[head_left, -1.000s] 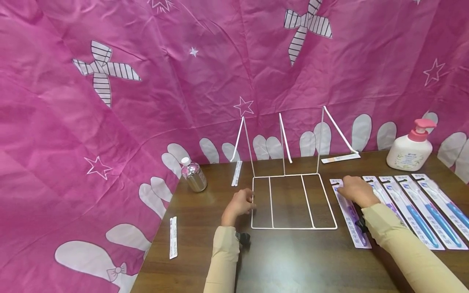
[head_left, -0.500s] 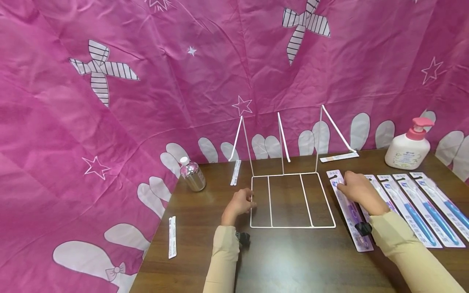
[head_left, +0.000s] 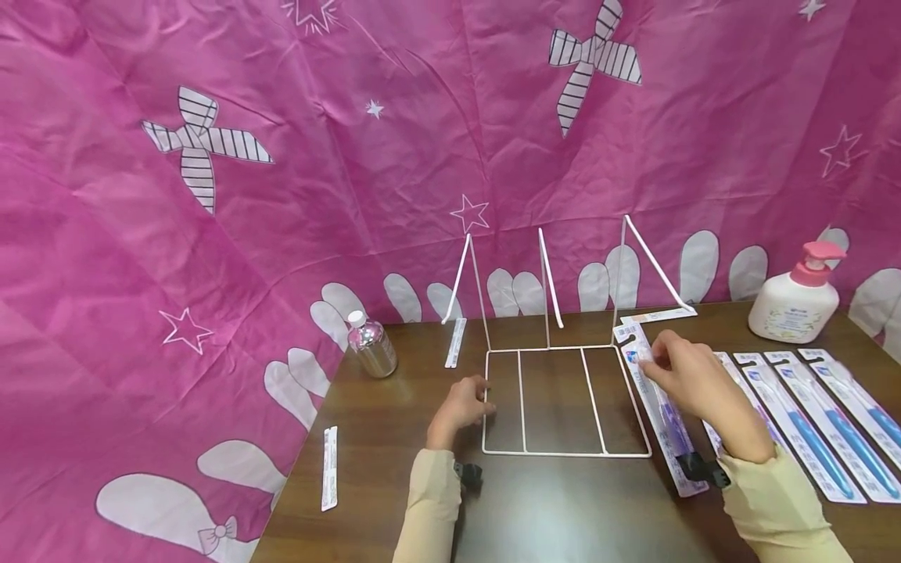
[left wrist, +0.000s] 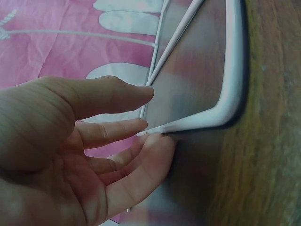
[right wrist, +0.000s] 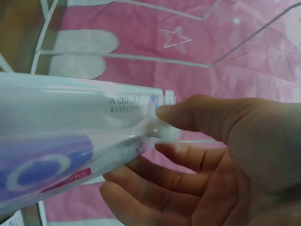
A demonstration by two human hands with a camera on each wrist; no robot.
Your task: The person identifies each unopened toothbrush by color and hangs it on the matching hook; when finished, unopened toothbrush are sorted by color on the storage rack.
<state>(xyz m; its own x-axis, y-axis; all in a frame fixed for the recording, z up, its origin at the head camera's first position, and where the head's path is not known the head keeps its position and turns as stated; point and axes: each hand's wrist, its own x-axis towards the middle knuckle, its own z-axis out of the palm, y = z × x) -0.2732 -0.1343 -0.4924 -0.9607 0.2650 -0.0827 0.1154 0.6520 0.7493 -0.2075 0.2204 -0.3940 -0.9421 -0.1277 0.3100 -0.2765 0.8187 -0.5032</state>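
We see a packaged purple toothbrush (head_left: pixel 658 407) held near its top end by the right hand (head_left: pixel 686 379); the pack's upper end is lifted and lies just beside the right rail of the white wire rack (head_left: pixel 563 399), while its lower end reaches back toward the wrist and the table (head_left: pixel 563 508). In the right wrist view the same pack (right wrist: pixel 70 146) runs across the frame, the thumb (right wrist: pixel 188 115) pressing on its upper face and the curled fingers (right wrist: pixel 155 188) closing beneath it, so the pack is pinched between thumb and fingers. The right forearm, in a beige sleeve (head_left: pixel 774 500), crosses the row of toothbrush packs (head_left: pixel 809 422) that lie flat side by side on the table to the right.

The left hand (head_left: pixel 461 403) rests at the left front corner of the wire rack. In the left wrist view its fingertips (left wrist: pixel 155 141) touch the white rail near the rack's rounded corner (left wrist: pixel 230 89), the fingers loosely bent and the thumb extended above them; they hold nothing closed within them.

Further out we note a small clear bottle (head_left: pixel 371 344) with a white cap at the table's rear left, two narrow white strips (head_left: pixel 329 467) lying flat left of the rack, and a white pump bottle (head_left: pixel 791 301) with a pink head at the rear right. A pink patterned cloth (head_left: pixel 281 195) forms the backdrop behind the table.
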